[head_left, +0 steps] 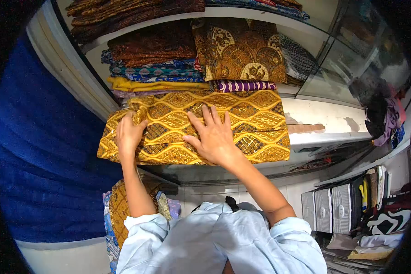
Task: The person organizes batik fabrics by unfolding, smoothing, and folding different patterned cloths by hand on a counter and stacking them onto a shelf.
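Note:
A folded yellow patterned cloth lies across the shelf edge in front of me. My left hand is at its left part, fingers bent into a bunched bit of the fabric near the upper left corner. Flat on the middle of the cloth rests my right hand, its fingers spread and nothing held in it.
Stacks of folded fabric and a brown patterned cloth fill the shelf behind. A blue curtain hangs at the left. White woven boxes and clothes stand at the lower right. More folded cloths lie at the lower left.

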A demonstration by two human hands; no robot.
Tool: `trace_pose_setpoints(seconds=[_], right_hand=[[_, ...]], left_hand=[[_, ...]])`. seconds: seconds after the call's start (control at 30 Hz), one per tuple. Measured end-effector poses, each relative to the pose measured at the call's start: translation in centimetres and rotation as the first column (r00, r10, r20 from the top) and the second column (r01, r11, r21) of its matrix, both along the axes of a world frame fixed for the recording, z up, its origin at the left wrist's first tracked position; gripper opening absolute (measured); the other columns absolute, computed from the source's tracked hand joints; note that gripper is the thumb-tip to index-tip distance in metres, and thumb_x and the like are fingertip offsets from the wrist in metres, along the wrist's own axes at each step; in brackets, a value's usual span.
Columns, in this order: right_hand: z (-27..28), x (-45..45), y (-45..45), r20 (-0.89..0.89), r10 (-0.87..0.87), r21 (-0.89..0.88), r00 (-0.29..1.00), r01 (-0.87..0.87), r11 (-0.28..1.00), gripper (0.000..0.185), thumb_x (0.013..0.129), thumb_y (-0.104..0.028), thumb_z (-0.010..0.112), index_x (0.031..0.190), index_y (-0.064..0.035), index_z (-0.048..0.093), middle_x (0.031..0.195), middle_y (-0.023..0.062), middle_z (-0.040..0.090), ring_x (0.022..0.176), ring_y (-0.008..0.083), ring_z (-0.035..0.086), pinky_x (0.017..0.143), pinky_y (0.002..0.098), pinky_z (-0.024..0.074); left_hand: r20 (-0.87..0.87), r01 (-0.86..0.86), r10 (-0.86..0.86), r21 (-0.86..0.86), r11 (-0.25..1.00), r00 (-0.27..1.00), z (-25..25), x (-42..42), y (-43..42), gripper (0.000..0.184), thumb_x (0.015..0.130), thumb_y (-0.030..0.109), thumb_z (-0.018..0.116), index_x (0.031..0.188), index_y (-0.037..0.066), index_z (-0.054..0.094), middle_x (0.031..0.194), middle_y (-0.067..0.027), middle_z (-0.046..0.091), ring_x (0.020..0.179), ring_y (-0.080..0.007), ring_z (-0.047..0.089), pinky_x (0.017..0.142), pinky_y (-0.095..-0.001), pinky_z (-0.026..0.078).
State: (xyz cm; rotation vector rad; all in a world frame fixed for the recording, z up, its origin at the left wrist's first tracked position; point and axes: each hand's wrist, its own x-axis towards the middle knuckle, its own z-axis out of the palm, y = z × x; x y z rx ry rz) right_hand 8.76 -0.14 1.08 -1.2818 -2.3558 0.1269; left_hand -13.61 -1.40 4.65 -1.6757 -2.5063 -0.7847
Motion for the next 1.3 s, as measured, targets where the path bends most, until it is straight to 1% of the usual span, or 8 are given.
trace_pose_setpoints(seconds=[0.13,0.37,0.6,0.7,0.87,0.97,1.2,1.3], right_hand=[[0.0,1.7,-0.4,-0.055,-0.094,0.107,0.994,0.100,0.989,0.064,0.083,-0.048,0.050,0.134,-0.0127,0.037,0.136,0.0263,0.030,0.128,0.0426,0.024,0.103,0.0593,0.0092],[3.8,3.6,-2.9,-0.144,-0.114,0.210,0.983,0.143,0.967,0.066,0.080,-0.050,0.053,0.134,-0.0143,0.037,0.135,0.0268,0.031,0.127,0.0437,0.024,0.102,0.0598,0.0099],[-0.5,5.1,-0.9,0.011,-0.175,0.112,0.985,0.173,0.979,0.066,0.082,-0.055,0.047,0.135,-0.0168,0.035,0.137,0.0250,0.029,0.128,0.0425,0.024,0.102,0.0583,0.0131],[-0.8,5.3,-0.5,0.006,-0.166,0.093,0.986,0.164,0.982,0.065,0.083,-0.053,0.047,0.134,-0.0136,0.036,0.136,0.0247,0.031,0.129,0.0408,0.024,0.103,0.0571,0.0126],[1.5,4.3,0.2,-0.124,-0.140,0.200,0.982,0.163,0.966,0.062,0.083,-0.045,0.051,0.132,-0.0109,0.038,0.136,0.0237,0.031,0.127,0.0398,0.026,0.102,0.0582,0.0123],[-0.6,3.9,1.2,-0.009,-0.150,0.195,0.989,0.149,0.969,0.062,0.084,-0.047,0.047,0.133,-0.0096,0.037,0.139,0.0217,0.028,0.128,0.0384,0.025,0.103,0.0566,0.0123],[-0.4,6.9,1.6,0.197,-0.328,0.080,0.924,0.318,0.945,0.069,0.087,-0.055,0.034,0.136,-0.0067,0.031,0.144,0.0167,0.022,0.134,0.0326,0.017,0.108,0.0502,0.0073],[-0.7,10.1,2.3,0.085,-0.435,0.058,0.896,0.432,0.900,0.064,0.088,-0.051,0.037,0.131,-0.0033,0.038,0.137,0.0206,0.034,0.129,0.0332,0.029,0.105,0.0489,0.0201]], left_hand=[[0.181,0.214,-0.292,0.355,0.910,0.939,1.9,0.0,-0.5,0.028,0.073,0.006,0.063,0.098,-0.003,0.055,0.088,-0.0180,0.063,0.082,-0.0249,0.060,0.075,-0.0340,0.045],[0.487,0.131,-0.550,0.656,0.743,0.679,7.5,-1.1,-3.8,0.016,0.080,-0.002,0.058,0.096,-0.001,0.056,0.086,-0.0023,0.060,0.076,-0.0077,0.054,0.071,-0.0217,0.043],[0.254,0.001,-0.092,0.336,0.942,0.963,1.7,-7.6,-1.2,0.034,0.077,0.013,0.064,0.104,-0.003,0.051,0.091,-0.0159,0.062,0.081,-0.0218,0.059,0.076,-0.0307,0.044],[-0.276,-0.335,0.377,0.188,0.923,0.884,0.2,-4.4,-1.0,0.060,0.073,0.028,0.070,0.123,0.008,0.045,0.121,-0.0209,0.049,0.117,-0.0348,0.043,0.090,-0.0462,0.038],[-0.327,0.527,-0.459,0.158,0.835,0.826,0.7,6.5,-0.2,0.051,0.080,0.028,0.060,0.126,0.012,0.046,0.133,-0.0138,0.040,0.126,-0.0358,0.030,0.103,-0.0521,0.019],[-0.266,0.523,-0.537,-0.128,0.843,0.800,-3.0,11.0,0.8,0.053,0.090,0.047,0.034,0.135,0.018,0.037,0.142,-0.0152,0.026,0.133,-0.0368,0.015,0.105,-0.0570,0.007],[-0.176,0.513,-0.539,-0.175,0.840,0.824,-3.2,11.2,0.5,0.058,0.089,0.052,0.033,0.137,0.019,0.033,0.143,-0.0145,0.024,0.133,-0.0372,0.017,0.104,-0.0592,0.007],[-0.202,0.502,-0.527,-0.165,0.849,0.826,-3.4,11.0,0.4,0.059,0.089,0.051,0.034,0.137,0.017,0.033,0.143,-0.0151,0.025,0.133,-0.0368,0.018,0.104,-0.0601,0.007]])
